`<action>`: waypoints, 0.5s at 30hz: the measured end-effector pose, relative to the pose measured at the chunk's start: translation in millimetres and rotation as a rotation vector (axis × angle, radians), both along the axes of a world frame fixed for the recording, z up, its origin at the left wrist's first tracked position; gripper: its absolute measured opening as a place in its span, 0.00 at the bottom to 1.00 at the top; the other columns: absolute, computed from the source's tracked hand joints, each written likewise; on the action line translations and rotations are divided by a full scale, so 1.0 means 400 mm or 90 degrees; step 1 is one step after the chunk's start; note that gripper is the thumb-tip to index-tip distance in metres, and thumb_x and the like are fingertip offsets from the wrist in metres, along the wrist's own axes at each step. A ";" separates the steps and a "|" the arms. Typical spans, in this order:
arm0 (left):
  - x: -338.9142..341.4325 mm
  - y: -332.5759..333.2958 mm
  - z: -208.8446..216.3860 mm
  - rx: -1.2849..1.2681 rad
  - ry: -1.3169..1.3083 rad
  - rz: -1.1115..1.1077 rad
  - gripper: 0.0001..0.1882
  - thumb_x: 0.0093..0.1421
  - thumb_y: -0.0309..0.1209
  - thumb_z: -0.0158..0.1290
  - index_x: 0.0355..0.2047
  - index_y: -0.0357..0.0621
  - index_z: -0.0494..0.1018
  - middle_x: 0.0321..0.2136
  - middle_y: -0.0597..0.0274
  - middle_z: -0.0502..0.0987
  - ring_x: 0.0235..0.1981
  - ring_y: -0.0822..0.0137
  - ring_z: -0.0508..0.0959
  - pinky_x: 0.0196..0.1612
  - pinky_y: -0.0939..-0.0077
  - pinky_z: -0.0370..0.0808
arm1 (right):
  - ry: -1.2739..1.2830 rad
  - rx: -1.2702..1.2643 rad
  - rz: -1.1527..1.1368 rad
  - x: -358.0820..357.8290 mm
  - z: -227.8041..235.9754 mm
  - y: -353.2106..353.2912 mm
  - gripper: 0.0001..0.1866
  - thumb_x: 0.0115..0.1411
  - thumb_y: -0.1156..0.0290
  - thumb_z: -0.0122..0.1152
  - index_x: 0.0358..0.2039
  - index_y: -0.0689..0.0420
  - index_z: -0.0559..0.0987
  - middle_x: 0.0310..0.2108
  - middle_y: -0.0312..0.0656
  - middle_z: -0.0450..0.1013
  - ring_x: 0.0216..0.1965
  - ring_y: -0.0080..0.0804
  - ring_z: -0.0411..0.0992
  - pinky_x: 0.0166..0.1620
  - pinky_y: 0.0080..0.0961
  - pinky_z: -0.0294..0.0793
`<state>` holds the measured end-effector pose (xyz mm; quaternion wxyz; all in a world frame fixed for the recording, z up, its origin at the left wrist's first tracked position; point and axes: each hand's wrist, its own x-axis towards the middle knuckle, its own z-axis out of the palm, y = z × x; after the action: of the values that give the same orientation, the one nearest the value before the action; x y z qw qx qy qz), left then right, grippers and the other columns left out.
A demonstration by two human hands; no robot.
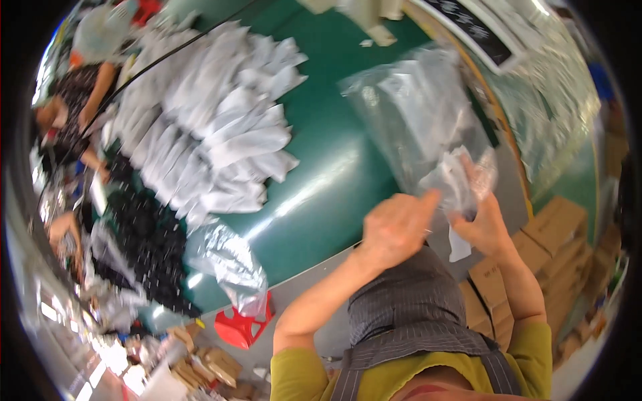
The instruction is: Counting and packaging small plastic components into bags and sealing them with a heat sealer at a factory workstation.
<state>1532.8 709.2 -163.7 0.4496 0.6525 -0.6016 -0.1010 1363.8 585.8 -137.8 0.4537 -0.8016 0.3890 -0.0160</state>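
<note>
A large clear plastic bag (374, 97) with white packets (428, 100) inside lies on the green table's right part, its near end bunched by my hands. My right hand (487, 226) is closed around that bunched end, where crumpled white wrapping (449, 177) shows. Some of its fingers appear through the clear plastic. Just left of it, my left hand (394, 230) is curled, its index finger pointing toward the wrapping. Whatever its fingers may hold is hidden and slightly blurred. A white strip (459, 246) hangs below my right hand.
A big heap of white packets (221, 127) covers the table's left. Beside it are a black pile (144, 234), a clear bag (231, 264) and a red bag (244, 324) at the edge. Co-workers (87, 100) sit at far left. Cardboard boxes (555, 224) stand at right.
</note>
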 end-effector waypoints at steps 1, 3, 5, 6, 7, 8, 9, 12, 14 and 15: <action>-0.009 -0.016 0.014 -0.022 0.014 -0.030 0.23 0.43 0.19 0.57 0.44 0.36 0.76 0.19 0.62 0.70 0.18 0.60 0.72 0.21 0.66 0.69 | -0.095 0.011 0.030 0.022 -0.036 -0.020 0.47 0.47 0.73 0.66 0.67 0.60 0.56 0.58 0.55 0.62 0.58 0.51 0.63 0.59 0.38 0.64; -0.022 -0.061 0.054 -0.120 -0.033 -0.033 0.22 0.44 0.20 0.56 0.44 0.35 0.76 0.17 0.66 0.68 0.18 0.67 0.72 0.20 0.73 0.69 | -0.165 0.219 0.009 0.086 -0.044 -0.051 0.43 0.52 0.69 0.63 0.67 0.61 0.56 0.64 0.56 0.57 0.65 0.48 0.58 0.63 0.38 0.60; -0.013 -0.060 0.107 -0.106 -0.041 -0.042 0.21 0.45 0.20 0.56 0.43 0.34 0.76 0.18 0.67 0.68 0.18 0.68 0.72 0.19 0.73 0.69 | -0.146 0.223 0.035 0.172 -0.057 -0.067 0.42 0.53 0.68 0.62 0.67 0.61 0.56 0.64 0.57 0.57 0.65 0.49 0.58 0.63 0.39 0.60; -0.007 -0.044 0.111 -0.095 -0.043 -0.054 0.21 0.45 0.21 0.56 0.43 0.33 0.76 0.18 0.67 0.68 0.18 0.69 0.72 0.19 0.74 0.68 | -0.124 0.221 0.059 0.228 -0.078 -0.064 0.41 0.55 0.67 0.61 0.67 0.61 0.56 0.64 0.58 0.57 0.65 0.51 0.58 0.63 0.41 0.59; -0.016 -0.020 0.108 -0.079 -0.058 -0.031 0.21 0.45 0.21 0.56 0.43 0.33 0.76 0.18 0.67 0.68 0.18 0.69 0.72 0.19 0.74 0.68 | -0.100 0.217 0.083 0.283 -0.097 -0.052 0.40 0.56 0.66 0.60 0.67 0.61 0.57 0.64 0.59 0.57 0.64 0.52 0.58 0.64 0.42 0.59; -0.040 -0.002 0.109 -0.079 -0.019 -0.046 0.22 0.45 0.22 0.56 0.44 0.32 0.75 0.19 0.66 0.68 0.19 0.69 0.72 0.20 0.74 0.69 | -0.096 0.220 0.098 0.331 -0.111 -0.030 0.40 0.56 0.66 0.60 0.67 0.61 0.57 0.64 0.59 0.57 0.64 0.52 0.58 0.64 0.42 0.59; -0.071 -0.012 0.119 -0.094 0.031 -0.086 0.23 0.45 0.23 0.57 0.45 0.32 0.74 0.19 0.66 0.69 0.19 0.68 0.72 0.20 0.74 0.69 | -0.046 -0.007 0.051 0.348 -0.119 -0.022 0.40 0.56 0.64 0.60 0.67 0.61 0.57 0.64 0.60 0.57 0.64 0.54 0.58 0.64 0.44 0.58; -0.092 0.002 0.081 -0.056 0.105 -0.093 0.25 0.45 0.23 0.57 0.47 0.31 0.73 0.20 0.64 0.69 0.20 0.67 0.73 0.21 0.73 0.69 | 0.006 -0.345 -0.002 0.399 -0.202 -0.044 0.38 0.58 0.61 0.60 0.66 0.62 0.59 0.63 0.62 0.57 0.63 0.57 0.59 0.64 0.47 0.57; -0.037 0.041 0.063 -0.022 0.131 -0.141 0.26 0.48 0.25 0.58 0.50 0.34 0.70 0.29 0.59 0.74 0.29 0.61 0.77 0.29 0.70 0.73 | 0.014 -0.457 -0.013 0.382 -0.218 -0.059 0.37 0.58 0.61 0.60 0.65 0.62 0.60 0.62 0.61 0.58 0.62 0.59 0.59 0.63 0.48 0.57; 0.026 0.112 0.046 0.023 0.103 -0.094 0.26 0.49 0.26 0.58 0.51 0.36 0.70 0.33 0.57 0.75 0.34 0.58 0.78 0.34 0.67 0.75 | -0.093 -0.435 0.089 0.407 -0.241 -0.012 0.35 0.60 0.63 0.59 0.65 0.62 0.61 0.62 0.60 0.58 0.61 0.59 0.60 0.63 0.48 0.58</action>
<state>1543.1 754.1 -145.4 0.4761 0.6040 -0.6081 -0.1969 1526.5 581.2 -234.1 0.1861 -0.9285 0.2719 -0.1714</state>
